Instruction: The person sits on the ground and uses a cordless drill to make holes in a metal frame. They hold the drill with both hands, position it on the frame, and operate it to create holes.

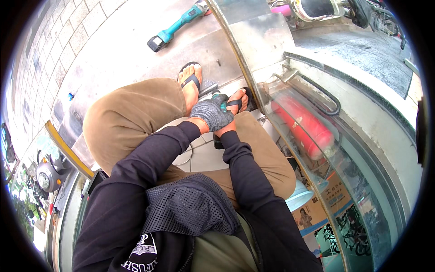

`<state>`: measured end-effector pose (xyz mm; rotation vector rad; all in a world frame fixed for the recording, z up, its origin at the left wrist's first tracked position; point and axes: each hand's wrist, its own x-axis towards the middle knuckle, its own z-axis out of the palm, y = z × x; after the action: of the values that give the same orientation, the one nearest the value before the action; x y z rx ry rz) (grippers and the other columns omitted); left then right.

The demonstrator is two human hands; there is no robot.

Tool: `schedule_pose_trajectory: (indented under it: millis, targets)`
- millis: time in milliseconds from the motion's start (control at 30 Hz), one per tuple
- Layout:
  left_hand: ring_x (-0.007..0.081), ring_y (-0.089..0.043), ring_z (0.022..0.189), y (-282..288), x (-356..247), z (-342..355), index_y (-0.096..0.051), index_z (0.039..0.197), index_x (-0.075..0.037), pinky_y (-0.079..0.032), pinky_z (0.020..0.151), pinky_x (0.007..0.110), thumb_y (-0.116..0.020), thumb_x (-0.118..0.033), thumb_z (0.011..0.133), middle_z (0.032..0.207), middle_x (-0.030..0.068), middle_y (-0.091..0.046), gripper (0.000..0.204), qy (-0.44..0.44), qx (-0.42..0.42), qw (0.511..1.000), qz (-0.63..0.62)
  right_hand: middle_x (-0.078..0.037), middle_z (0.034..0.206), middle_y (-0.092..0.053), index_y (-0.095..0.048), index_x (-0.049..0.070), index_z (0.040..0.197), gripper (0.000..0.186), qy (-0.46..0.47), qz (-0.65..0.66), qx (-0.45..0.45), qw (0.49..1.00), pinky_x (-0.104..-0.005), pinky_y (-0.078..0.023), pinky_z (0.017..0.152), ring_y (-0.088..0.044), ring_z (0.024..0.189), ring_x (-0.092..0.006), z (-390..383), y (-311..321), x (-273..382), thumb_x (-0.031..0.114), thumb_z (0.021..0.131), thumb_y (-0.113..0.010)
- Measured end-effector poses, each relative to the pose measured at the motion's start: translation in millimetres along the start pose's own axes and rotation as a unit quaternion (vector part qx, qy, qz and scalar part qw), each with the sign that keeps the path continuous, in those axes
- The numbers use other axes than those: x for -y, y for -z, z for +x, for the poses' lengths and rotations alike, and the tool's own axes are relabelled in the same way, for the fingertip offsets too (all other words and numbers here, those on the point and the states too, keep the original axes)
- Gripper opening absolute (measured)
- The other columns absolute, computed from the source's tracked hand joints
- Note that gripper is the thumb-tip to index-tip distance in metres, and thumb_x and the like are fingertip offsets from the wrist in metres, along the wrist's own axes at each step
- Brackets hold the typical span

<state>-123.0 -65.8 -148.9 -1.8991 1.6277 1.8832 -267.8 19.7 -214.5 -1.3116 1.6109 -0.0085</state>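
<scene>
I am squatting, with both hands together low between my knees. My left hand (211, 114) wears a grey knit glove, and its fingers are curled around a teal-and-black tool (223, 105). Most of that tool is covered, so its kind cannot be told. Below and against the left hand is my right hand (225, 129); its wrist shows, but its fingers are hidden. Just beyond the hands, a narrow metal strip (209, 89) lies at floor level between my sandalled feet.
A teal cordless angle grinder (180, 23) lies on the step ahead. On my right, a metal-edged glass door (312, 97) stands before a red fire extinguisher (304, 127) and a printed cardboard box (324, 204). A yellow-edged frame (68, 148) is at my left. A small dark piece (219, 62) lies ahead.
</scene>
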Motion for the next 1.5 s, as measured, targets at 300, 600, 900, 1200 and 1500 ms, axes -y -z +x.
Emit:
schedule_pose_trajectory:
  millis: [300, 600, 900, 1200, 1500]
  targets:
    - [0.0459, -0.074, 0.111, 2, 1, 1, -0.071, 0.132, -0.004, -0.058, 0.098, 0.052, -0.069, -0.045, 0.092, 0.119, 0.0269, -0.076, 0.057, 0.003, 0.012, 1.0, -0.006, -0.018, 0.124, -0.079, -0.069, 0.005, 0.132, 0.047, 0.001, -0.001, 0.0, 1.0, -0.0441, -0.058, 0.1, -0.075, 0.119, -0.0342, 0, 0, 1, 0.029, 0.094, -0.083]
    - [0.0459, -0.073, 0.114, 6, -2, 1, -0.071, 0.132, -0.005, -0.057, 0.1, 0.051, -0.068, -0.045, 0.092, 0.122, 0.0274, -0.076, 0.056, -0.004, 0.017, 1.0, -0.007, -0.018, 0.125, -0.078, -0.069, 0.005, 0.132, 0.048, 0.001, -0.003, -0.001, 1.0, -0.0439, -0.058, 0.1, -0.075, 0.119, -0.0342, -1, 0, 1, 0.029, 0.094, -0.084]
    - [0.0458, -0.073, 0.116, -4, 6, 5, -0.07, 0.135, -0.006, -0.056, 0.102, 0.051, -0.065, -0.05, 0.094, 0.124, 0.0275, -0.076, 0.06, 0.009, 0.015, 1.0, 0.002, -0.018, 0.125, -0.078, -0.069, 0.005, 0.133, 0.048, 0.0, -0.005, -0.005, 1.0, -0.0438, -0.058, 0.101, -0.075, 0.12, -0.0341, -1, 0, 5, 0.029, 0.094, -0.084]
    - [0.046, -0.074, 0.115, 6, -4, -2, -0.069, 0.137, -0.006, -0.056, 0.102, 0.052, -0.065, -0.053, 0.095, 0.124, 0.0282, -0.076, 0.063, 0.004, 0.011, 1.0, 0.004, -0.019, 0.123, -0.079, -0.066, 0.005, 0.136, 0.053, 0.004, 0.048, -0.027, 0.998, -0.0461, -0.059, 0.098, -0.075, 0.118, -0.0362, 0, -1, 7, 0.032, 0.093, -0.084]
    - [0.0455, -0.073, 0.117, 11, -9, -3, -0.069, 0.141, -0.007, -0.056, 0.106, 0.05, -0.064, -0.05, 0.095, 0.124, 0.0269, -0.077, 0.063, 0.02, 0.028, 0.999, 0.006, -0.02, 0.121, -0.079, -0.066, 0.005, 0.136, 0.055, -0.043, -0.031, 0.043, 0.998, -0.0472, -0.059, 0.098, -0.075, 0.116, -0.0376, -6, 16, 26, 0.033, 0.092, -0.084]
